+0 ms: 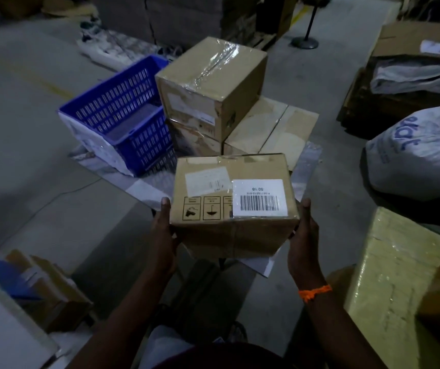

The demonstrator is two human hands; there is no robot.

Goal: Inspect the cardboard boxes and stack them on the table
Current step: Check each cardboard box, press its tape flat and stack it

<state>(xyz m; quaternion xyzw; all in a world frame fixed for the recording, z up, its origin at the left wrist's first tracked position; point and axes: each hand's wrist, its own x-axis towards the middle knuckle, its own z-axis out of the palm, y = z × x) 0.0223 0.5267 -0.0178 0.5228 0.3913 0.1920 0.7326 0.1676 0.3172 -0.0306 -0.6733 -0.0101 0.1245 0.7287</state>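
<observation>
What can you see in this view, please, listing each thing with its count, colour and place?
held box: one, brown with a white barcode label, centre, between both hands
stacked boxes: three visible, brown, behind the held box, the taped one on top
basket: one, blue, left of the stack
sack: one, white with blue lettering, right
wrapped parcel: one, yellowish, lower right
post stand: one, black, on the floor at top
wristband: one, orange, right wrist
left hand: grips the held box's left side
right hand: grips its right side
</observation>
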